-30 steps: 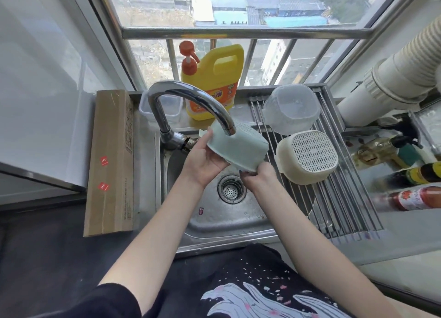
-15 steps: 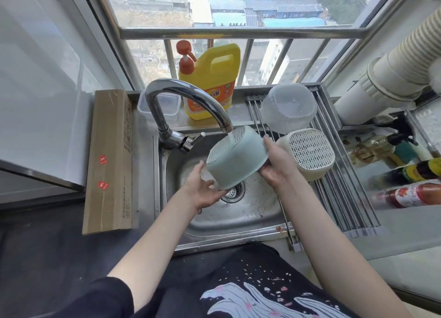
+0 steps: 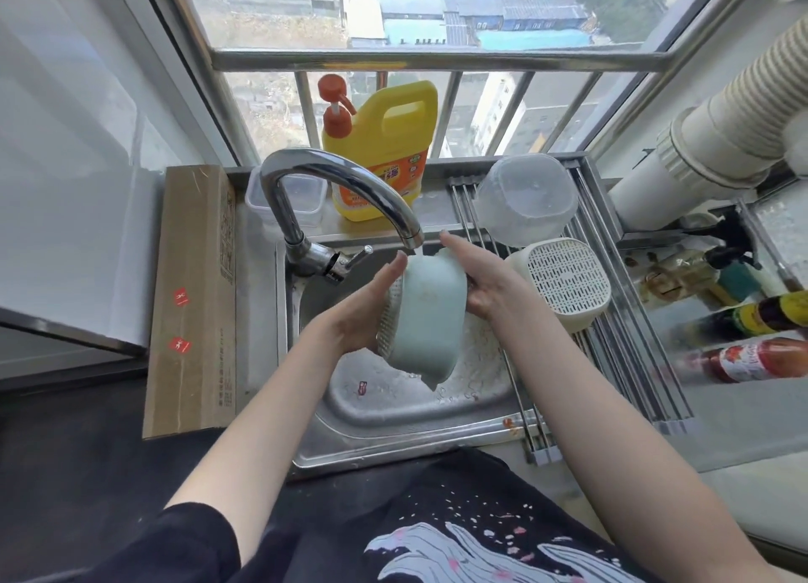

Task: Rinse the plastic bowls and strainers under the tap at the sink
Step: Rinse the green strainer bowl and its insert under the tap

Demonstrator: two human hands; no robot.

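Observation:
A pale green plastic bowl with a white strainer nested in it hangs over the steel sink, just under the spout of the curved tap. My left hand presses on its left side, against the strainer's perforated wall. My right hand grips its right side. The bowl is tilted with its rim pointing down and to the left. Water splashes white in the basin beneath. A cream strainer and a clear bowl lie upside down on the drying rack to the right.
A yellow detergent jug and a clear box stand on the sill behind the tap. A long cardboard box lies left of the sink. Sauce bottles lie at the far right, under a ribbed duct.
The bowl has turned from lying sideways under the spout to hanging steeply, rim down. My left hand moved up onto its left side and my right hand shifted along its right side.

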